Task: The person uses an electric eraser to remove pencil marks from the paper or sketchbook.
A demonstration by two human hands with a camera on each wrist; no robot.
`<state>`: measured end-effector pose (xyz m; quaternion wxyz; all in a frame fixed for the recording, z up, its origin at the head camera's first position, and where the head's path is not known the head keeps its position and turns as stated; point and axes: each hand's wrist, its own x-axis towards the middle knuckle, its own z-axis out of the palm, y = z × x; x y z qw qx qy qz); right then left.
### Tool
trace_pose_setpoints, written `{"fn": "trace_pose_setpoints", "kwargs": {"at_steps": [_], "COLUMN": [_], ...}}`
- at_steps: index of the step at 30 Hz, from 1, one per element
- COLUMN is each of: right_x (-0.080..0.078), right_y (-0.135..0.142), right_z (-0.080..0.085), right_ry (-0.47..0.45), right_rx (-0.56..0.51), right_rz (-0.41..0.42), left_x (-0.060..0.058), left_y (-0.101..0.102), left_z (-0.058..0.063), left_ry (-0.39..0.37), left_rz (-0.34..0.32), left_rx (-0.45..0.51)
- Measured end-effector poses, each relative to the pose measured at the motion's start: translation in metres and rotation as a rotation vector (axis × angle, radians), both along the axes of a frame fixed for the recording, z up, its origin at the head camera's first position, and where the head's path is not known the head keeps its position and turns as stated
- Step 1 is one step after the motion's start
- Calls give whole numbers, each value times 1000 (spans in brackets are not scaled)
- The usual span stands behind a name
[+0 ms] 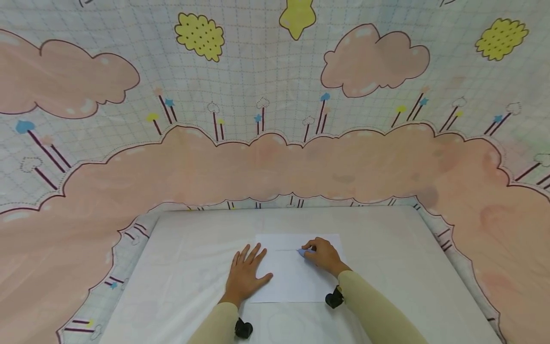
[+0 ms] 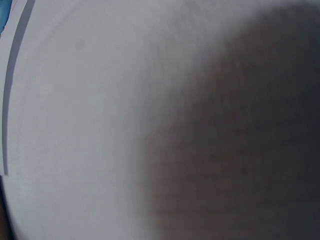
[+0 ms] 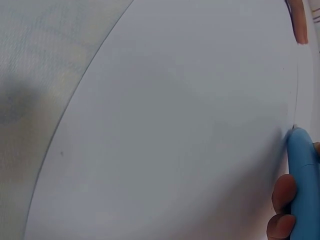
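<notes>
One blue pen [image 1: 306, 252], lower centre of the head view, tip at white paper [image 1: 292, 284]; probably light, stiff, smooth, best held behind the tip, where the right hand's [image 1: 325, 257] fingers pinch it; left hand's [image 1: 245, 278] fingers spread, holding nothing.

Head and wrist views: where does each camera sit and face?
Head: on the head, facing forward and down; left hand, right hand, pale-yellow sleeves show.
Left wrist: worn there, facing white cloth; blurred brown shape, possibly the hand.
Right wrist: worn there, facing white rectangular paper; fingers grip a blue pen-like tool.
Head and right wrist share paper and tool.
</notes>
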<state>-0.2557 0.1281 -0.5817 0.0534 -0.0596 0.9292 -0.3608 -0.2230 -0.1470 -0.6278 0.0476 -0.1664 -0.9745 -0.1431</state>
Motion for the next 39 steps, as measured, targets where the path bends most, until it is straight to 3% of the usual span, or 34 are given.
{"fn": "trace_pose_setpoints", "kwargs": {"at_steps": [15, 23, 33, 39], "right_x": [-1, -2, -2, -2], "right_y": [-10, -13, -19, -21], "right_z": [-1, -3, -2, -1], "right_ry": [-13, 27, 12, 21], "right_rx": [-13, 6, -15, -30], "right_rz": [8, 31, 44, 52], "left_x": [0, 2, 0, 0], "left_y": [0, 1, 1, 0], "left_z": [0, 5, -1, 2], "left_ry": [-4, 3, 41, 4], "left_rz": [4, 1, 3, 8], "left_rx": [-28, -9, -23, -36]}}
